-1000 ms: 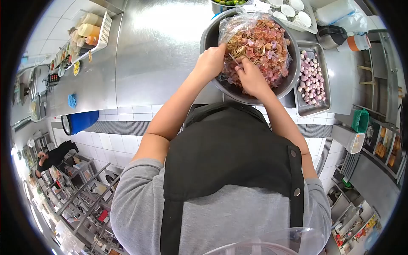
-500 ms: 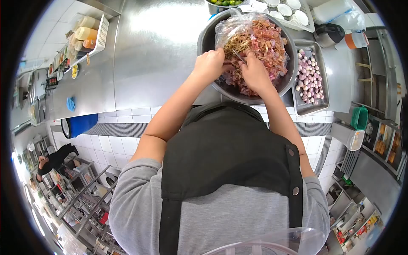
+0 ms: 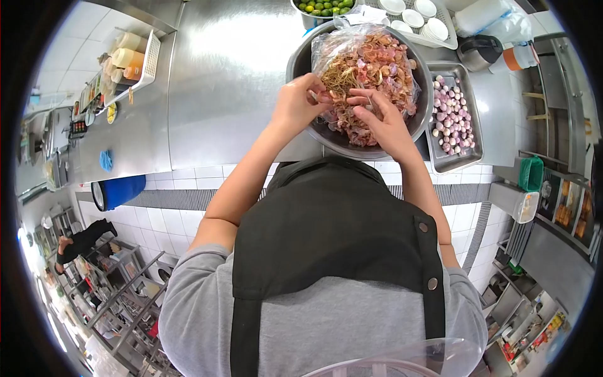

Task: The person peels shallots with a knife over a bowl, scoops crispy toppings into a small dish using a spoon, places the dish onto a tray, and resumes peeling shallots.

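Note:
A large round metal bowl (image 3: 298, 58) holds a heap of papery shallot skins (image 3: 386, 66) and dry root ends (image 3: 339, 75) on clear plastic (image 3: 326, 49). Over the bowl's near left side is my left hand (image 3: 298, 103), its thumb and fingertips curled together; anything between them is too small to name. My right hand (image 3: 382, 122) hovers above the skins at the near right, with thumb and fingers apart. No blade shows clearly at it. To the right, a rectangular metal tray (image 3: 457, 164) contains many peeled shallots (image 3: 452, 119).
Limes (image 3: 323, 7) fill a container behind the bowl. A basket of white cups (image 3: 435, 28) stands at the back right, near a dark jug (image 3: 479, 51). On the left are a basket of bottles (image 3: 133, 61) and a blue crumpled item (image 3: 105, 160). Another person (image 3: 85, 242) is far left.
My hands have moved slightly apart. My right fingers have spread, and the thin metal blade seen at them earlier is no longer clearly visible. The whole view has shifted a little.

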### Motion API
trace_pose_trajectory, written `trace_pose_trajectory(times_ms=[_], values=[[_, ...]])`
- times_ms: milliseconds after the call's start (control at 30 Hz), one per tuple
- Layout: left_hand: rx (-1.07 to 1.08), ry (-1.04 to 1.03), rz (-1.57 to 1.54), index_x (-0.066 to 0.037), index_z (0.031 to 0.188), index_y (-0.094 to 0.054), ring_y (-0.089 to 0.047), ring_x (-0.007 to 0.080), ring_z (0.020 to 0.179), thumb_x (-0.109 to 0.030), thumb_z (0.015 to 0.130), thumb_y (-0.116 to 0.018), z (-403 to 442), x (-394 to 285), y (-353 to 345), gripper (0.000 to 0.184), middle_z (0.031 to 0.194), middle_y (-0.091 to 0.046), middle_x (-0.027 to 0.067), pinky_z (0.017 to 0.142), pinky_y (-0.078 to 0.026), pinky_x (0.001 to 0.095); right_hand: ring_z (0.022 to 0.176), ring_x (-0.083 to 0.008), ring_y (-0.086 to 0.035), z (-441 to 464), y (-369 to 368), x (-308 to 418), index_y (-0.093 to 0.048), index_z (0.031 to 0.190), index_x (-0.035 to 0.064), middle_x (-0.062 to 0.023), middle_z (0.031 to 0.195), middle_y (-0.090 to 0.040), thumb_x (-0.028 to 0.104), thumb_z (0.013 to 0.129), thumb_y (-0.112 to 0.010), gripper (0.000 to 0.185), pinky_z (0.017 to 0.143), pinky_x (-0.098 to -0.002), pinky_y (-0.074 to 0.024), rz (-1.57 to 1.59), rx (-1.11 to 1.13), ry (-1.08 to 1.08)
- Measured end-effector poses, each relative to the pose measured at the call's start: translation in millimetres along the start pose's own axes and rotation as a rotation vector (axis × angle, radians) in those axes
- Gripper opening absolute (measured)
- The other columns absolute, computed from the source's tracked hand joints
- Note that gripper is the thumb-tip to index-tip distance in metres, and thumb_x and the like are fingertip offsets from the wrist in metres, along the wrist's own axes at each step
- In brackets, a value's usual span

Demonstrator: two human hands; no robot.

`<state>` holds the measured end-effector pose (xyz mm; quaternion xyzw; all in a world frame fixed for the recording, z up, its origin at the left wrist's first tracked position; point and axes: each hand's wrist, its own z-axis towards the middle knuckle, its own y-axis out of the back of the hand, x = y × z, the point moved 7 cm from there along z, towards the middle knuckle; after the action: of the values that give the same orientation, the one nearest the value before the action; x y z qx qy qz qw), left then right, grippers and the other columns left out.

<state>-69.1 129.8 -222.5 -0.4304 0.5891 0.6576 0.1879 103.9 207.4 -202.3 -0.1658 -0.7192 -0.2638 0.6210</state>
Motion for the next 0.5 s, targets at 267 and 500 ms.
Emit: trace_pose_trajectory(times_ms=[267, 500], values=[[-0.458, -0.260, -0.497, 0.001, 0.106, -0.062, -0.069, 0.0149, 0.095, 0.010, 0.082, -0.073, -15, -41, 14, 0.028, 0.108, -0.066, 0.0081, 0.078, -0.060, 0.0276, 0.064, -0.0048, -0.044, -17, 12, 10, -0.050, 0.146, 0.0098, -0.0024, 0.101, -0.062, 0.022, 0.105, -0.049, 0.043, 0.058, -0.0209, -0.0415, 0.226, -0.082, -0.149], [-0.089, -0.109, -0.967, 0.005, 0.120, -0.061, -0.064, 0.0093, 0.094, 0.009, 0.085, -0.069, 18, -30, -39, 0.037, 0.108, -0.066, 0.0067, 0.084, -0.056, 0.0231, 0.084, -0.0164, -0.057, -12, 25, 19, -0.045, 0.147, 0.0024, -0.0121, 0.116, -0.065, 0.018, 0.100, -0.057, 0.051, 0.085, -0.0286, -0.0479, -0.067, -0.185, -0.033]])
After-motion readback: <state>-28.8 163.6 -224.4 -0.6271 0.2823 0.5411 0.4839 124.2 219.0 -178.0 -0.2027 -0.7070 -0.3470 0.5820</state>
